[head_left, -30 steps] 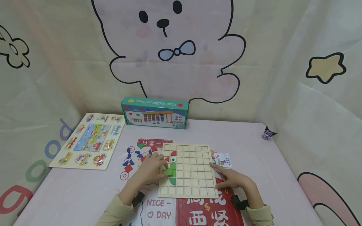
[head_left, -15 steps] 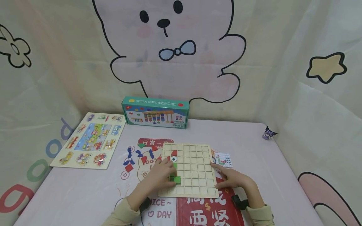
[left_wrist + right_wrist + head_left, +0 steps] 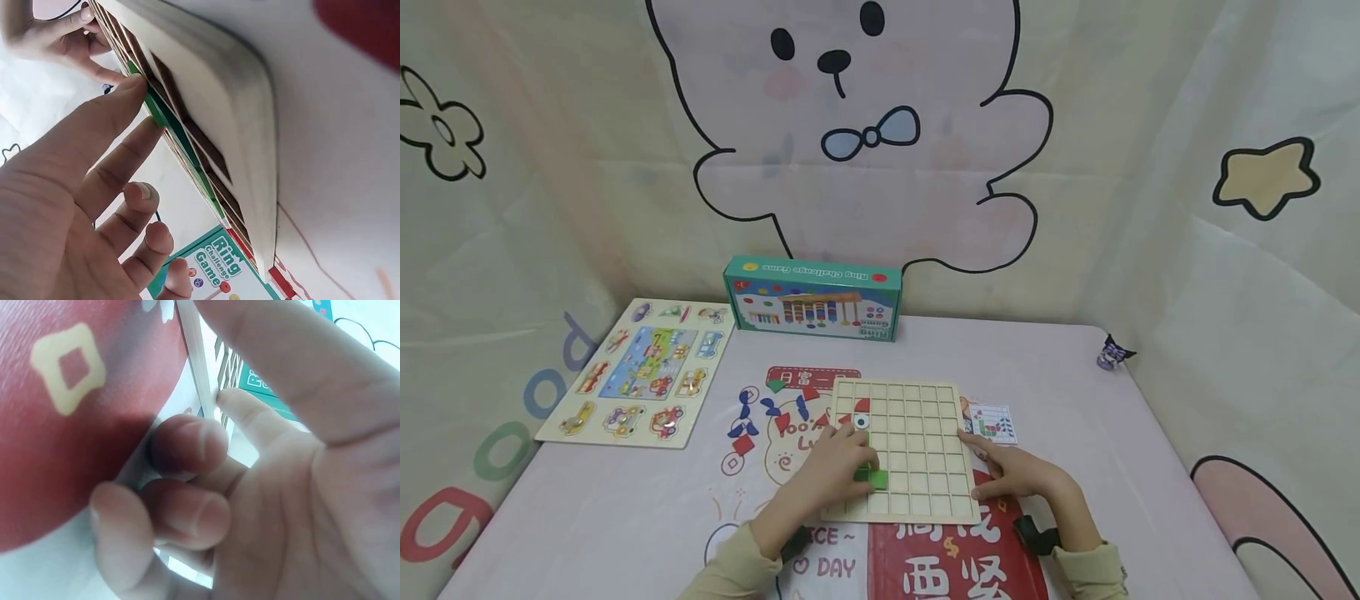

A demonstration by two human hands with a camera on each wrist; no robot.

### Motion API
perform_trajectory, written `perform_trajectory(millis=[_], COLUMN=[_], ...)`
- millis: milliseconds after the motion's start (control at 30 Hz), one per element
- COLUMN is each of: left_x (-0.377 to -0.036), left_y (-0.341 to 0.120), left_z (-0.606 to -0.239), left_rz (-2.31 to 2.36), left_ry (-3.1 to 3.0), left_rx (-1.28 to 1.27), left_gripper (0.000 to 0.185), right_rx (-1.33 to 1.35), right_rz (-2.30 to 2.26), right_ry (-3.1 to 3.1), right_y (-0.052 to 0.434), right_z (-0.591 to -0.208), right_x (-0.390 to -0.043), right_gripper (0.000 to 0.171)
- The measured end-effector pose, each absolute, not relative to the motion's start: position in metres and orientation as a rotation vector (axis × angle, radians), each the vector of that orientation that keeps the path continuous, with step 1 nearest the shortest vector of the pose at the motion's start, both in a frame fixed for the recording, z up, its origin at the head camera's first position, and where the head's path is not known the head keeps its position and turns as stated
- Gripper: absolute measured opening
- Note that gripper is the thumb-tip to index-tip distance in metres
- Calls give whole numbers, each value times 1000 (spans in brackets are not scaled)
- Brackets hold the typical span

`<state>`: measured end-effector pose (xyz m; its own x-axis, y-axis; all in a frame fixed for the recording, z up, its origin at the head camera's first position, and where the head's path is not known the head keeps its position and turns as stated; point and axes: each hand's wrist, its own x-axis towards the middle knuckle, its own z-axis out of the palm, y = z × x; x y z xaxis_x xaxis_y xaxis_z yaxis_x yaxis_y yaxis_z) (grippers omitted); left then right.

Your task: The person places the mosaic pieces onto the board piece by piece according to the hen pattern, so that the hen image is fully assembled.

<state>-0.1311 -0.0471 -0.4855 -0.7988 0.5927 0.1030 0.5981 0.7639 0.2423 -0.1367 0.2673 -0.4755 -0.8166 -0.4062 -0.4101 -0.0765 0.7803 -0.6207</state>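
Observation:
My left hand (image 3: 829, 468) reaches over the left side of the wooden grid board (image 3: 929, 457). Its thumb and index finger pinch a green square tile (image 3: 878, 479) low over the cells; in the left wrist view the tile (image 3: 155, 107) is edge-on at the board, the other fingers loosely bent. More green pieces lie partly hidden beneath this hand. Above them sit an eye tile (image 3: 861, 422) and a red piece (image 3: 862, 406). At the board's right edge my right hand (image 3: 1017, 472) rests, index finger and thumb spread along the side, remaining fingers bent underneath.
Loose blue pieces (image 3: 743, 429) and a red square (image 3: 743, 445) lie left of the board. A pattern card (image 3: 994, 424) is at its right. Behind stand a Ring Challenge Game box (image 3: 816, 302) and a picture puzzle board (image 3: 647, 367); a purple wrapper (image 3: 1112, 353) lies far right.
My left hand has shifted right and slightly down across the board, bringing the green square tile from the left columns to a cell farther right. The right hand stays in place.

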Motion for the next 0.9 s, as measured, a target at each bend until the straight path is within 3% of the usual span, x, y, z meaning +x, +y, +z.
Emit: perform_trajectory(millis=[900], left_x=[-137], left_y=[-61], left_z=[-483], left_rz=[-510], left_ry=[-2980], left_rx=[-826], left_gripper=[24], right_rx=[-330], right_rz=[-812], right_ry=[2440], right_y=[265], right_z=[-472], right_x=[-135], right_gripper=[87])
